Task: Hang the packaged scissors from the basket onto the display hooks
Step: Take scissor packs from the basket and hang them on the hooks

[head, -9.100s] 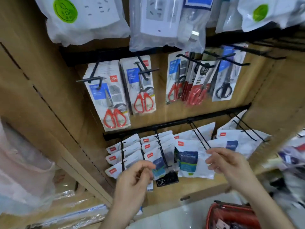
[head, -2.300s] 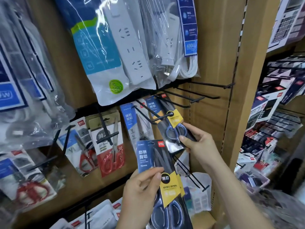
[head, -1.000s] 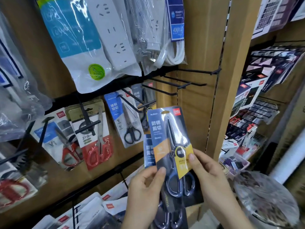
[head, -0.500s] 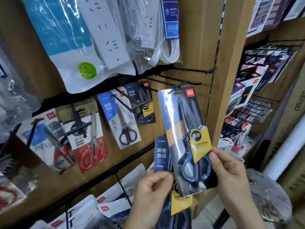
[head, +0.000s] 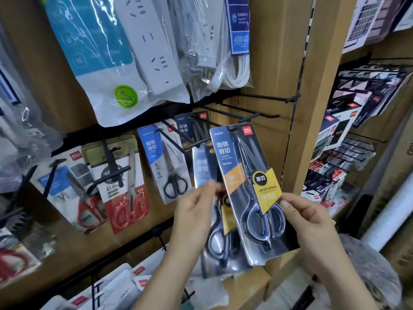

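Blue-and-orange card, black blades: the front pack [head: 245, 186] of scissors stands nearly upright before the display. The right hand [head: 312, 222] pinches it at the lower right, thumb on the face by the handles and fingers behind, so that grip is clamped on the pack. Half a second ago the pack stood in much the same place, so this hand has barely advanced. The hang slot is near the tip of the empty hook [head: 276, 115] but not on it.

The real change is on the other side. The left hand [head: 194, 211] has come up from lower down (it is motion-blurred) and now pinches the second pack [head: 202, 166] higher on its card. This brings the pack close behind the front one, and that grip too is closed on its pack. A hung pack [head: 192, 128] of the same kind already sits on the neighbouring hook to the left, below the bagged power strips [head: 152, 41].

I judge the step in hand to be threading the front pack onto the free hook, with the second queued straight after. The two packs overlap, so the front one should clear its fellow before slot meets tip. The basket is out of view.
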The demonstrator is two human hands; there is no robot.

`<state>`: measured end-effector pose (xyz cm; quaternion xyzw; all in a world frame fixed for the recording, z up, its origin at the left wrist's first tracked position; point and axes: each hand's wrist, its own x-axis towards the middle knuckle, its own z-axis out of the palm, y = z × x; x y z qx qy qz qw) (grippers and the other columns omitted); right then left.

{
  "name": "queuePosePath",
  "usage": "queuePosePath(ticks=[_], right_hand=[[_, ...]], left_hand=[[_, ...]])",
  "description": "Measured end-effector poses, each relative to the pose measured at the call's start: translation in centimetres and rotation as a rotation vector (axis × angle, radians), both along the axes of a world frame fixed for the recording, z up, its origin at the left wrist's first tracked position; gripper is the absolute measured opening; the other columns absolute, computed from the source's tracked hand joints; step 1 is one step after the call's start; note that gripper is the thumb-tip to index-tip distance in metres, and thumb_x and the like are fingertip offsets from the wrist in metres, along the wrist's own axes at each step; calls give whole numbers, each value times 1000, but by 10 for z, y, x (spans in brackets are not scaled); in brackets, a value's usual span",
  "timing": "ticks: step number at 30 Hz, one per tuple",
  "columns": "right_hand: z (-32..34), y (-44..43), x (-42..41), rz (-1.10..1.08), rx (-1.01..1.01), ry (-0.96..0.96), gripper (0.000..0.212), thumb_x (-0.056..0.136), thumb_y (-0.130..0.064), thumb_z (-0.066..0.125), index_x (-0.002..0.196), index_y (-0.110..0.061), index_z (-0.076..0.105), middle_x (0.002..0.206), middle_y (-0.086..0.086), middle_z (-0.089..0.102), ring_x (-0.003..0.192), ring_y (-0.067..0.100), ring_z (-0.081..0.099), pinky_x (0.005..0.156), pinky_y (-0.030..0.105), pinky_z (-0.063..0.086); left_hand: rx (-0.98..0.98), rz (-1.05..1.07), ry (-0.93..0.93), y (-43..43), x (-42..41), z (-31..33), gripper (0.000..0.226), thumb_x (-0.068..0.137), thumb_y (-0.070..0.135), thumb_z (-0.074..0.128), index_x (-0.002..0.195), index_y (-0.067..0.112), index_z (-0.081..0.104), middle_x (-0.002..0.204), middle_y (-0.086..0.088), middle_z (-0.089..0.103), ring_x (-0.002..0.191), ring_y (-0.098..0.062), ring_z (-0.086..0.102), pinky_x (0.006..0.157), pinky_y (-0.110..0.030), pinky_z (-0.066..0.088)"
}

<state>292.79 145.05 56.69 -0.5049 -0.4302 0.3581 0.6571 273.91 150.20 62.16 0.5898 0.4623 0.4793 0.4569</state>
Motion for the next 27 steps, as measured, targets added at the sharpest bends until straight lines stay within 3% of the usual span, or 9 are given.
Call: queuePosePath(ticks=[3, 5, 7, 11, 14, 16, 19, 24, 27], right_hand=[[3, 1, 0, 15, 8, -64, 33, 98, -2, 49, 97, -20, 77, 95, 6, 78, 93, 28, 71, 85, 41, 54], [8, 1, -3, 16, 19, -67, 36, 97, -5, 50, 97, -28, 78, 95, 2, 78, 92, 19, 72, 83, 32, 56], [10, -2, -3, 43, 8, 1, 32, 94, -14, 52, 92, -30, 80, 94, -2, 78, 88, 10, 72, 77, 22, 56], [1, -15, 3, 280, -169, 52, 27, 88, -38, 59, 100, -21, 76, 87, 11, 74, 69, 20, 67, 60, 27, 51], [-8, -18, 4, 246, -161, 180, 50, 70, -47, 83, 85, -2, 70, 57, 15, 58, 44, 17, 50, 41, 19, 38], [-4, -15, 0, 131, -126, 361, 31, 72, -27, 78, 73, 1, 64, 48, 15, 50, 35, 16, 42, 34, 16, 33], [6, -10, -1, 28, -118, 495, 7, 84, -10, 59, 84, -3, 62, 44, 12, 48, 30, 15, 39, 32, 15, 26], [14, -3, -6, -34, -119, 421, 11, 93, -2, 55, 90, 4, 63, 44, 10, 50, 31, 14, 40, 31, 16, 28], [18, 7, -15, -42, -123, 367, 20, 95, -1, 54, 81, -2, 68, 45, 11, 50, 32, 15, 41, 32, 17, 29]], left_hand=[[19, -44, -7, 22, 21, 21, 46, 92, 54, 54, 62, 19, 50, 63, 3, 46, 61, -9, 45, 58, -16, 34], [50, -7, -5, 31, 32, 27, 51, 96, 39, 57, 55, 21, 32, 51, 7, 26, 48, -8, 26, 45, -18, 22], [40, 29, -25, 37, 39, 30, 56, 98, 30, 58, 51, 22, 27, 47, 9, 20, 43, -8, 21, 41, -19, 19], [27, 91, -26, 46, 44, 30, 61, 99, 28, 56, 48, 22, 23, 44, 10, 17, 40, -7, 18, 40, -17, 19], [18, 138, -44, 56, 41, 28, 60, 97, 35, 58, 51, 8, 31, 51, -2, 25, 48, -14, 27, 48, -21, 24], [-31, 138, -74, 59, 38, 24, 52, 94, 45, 57, 62, 6, 46, 65, -5, 38, 61, -19, 35, 62, -29, 28], [-113, 118, -53, 51, 29, 18, 47, 94, 53, 50, 73, 11, 55, 78, -3, 60, 77, -15, 57, 76, -33, 38], [-103, 52, -90, 24, 12, 11, 31, 95, 15, 57, 77, 25, 80, 94, 6, 77, 101, -12, 68, 102, -34, 46], [-84, 62, -21, 13, -4, -2, 46, 91, -5, 52, 84, 32, 80, 90, 4, 76, 94, -21, 67, 92, -36, 51]])
